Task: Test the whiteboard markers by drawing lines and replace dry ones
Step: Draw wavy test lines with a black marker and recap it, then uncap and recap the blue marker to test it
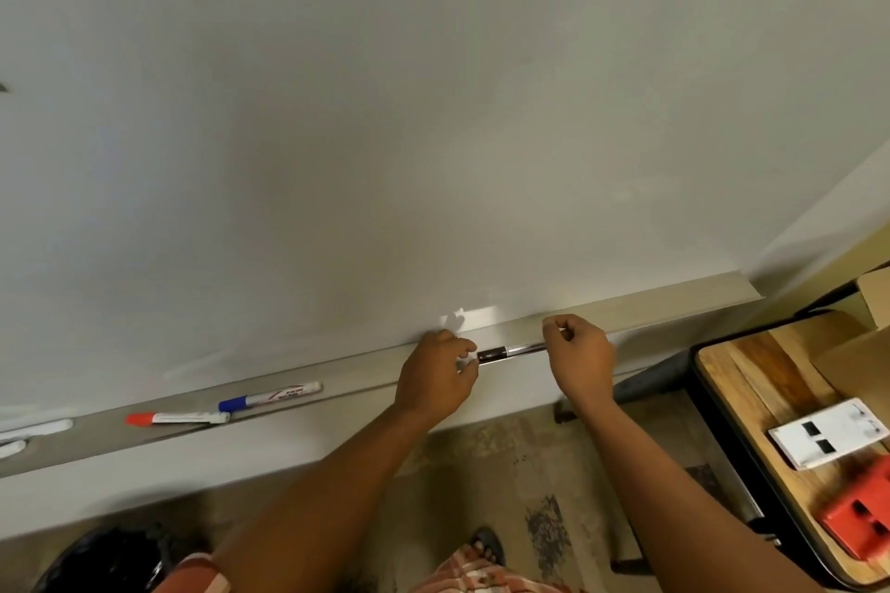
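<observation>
Markers are what I am watching, and one black-capped marker sits level between my two hands, just above the whiteboard's tray. My left hand has its fingers curled, pinching the dark cap end; my right hand is curled round the pale barrel at the other end. So each grip is pressed onto the same marker, one at each end, and I cannot tell from here whether the cap is seated or partly off.

On the tray to my left lie a blue-capped marker and, just beside it and lower, a red-capped marker, their ends nearly touching. Farther left, at the edge of view, I see two white markers, blurred.

Above the tray the whiteboard looks blank. At my right a wooden worktop carries a white holder and a red block, with a cardboard box behind them.
</observation>
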Demonstrator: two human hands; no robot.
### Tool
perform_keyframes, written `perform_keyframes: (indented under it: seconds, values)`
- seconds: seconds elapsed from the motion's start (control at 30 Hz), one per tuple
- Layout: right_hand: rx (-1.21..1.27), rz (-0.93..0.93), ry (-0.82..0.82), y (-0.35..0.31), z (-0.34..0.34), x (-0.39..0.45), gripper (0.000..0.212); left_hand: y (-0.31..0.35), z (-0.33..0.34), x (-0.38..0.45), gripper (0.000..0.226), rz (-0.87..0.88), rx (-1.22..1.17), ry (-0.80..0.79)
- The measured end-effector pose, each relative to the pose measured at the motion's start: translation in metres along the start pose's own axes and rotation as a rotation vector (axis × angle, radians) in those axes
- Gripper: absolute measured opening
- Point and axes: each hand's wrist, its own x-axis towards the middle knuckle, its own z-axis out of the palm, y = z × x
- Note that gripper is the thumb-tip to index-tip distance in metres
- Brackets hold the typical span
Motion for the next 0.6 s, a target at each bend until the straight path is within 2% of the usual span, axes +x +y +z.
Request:
perform_keyframes:
  seconds: [0.23,0.6]
  values:
    - [0.011,-0.103,-0.065,-0.026,0.025,-0.024,0.02,-0.012,-0.008,-0.017,0.032,0.027,0.012,-0.033]
    - [-0.068,-0.371,-0.319,-0.067,0.092,-0.08,0.017,-0.068,-0.057,-0.067,0.027,-0.082,-0.012,0.102]
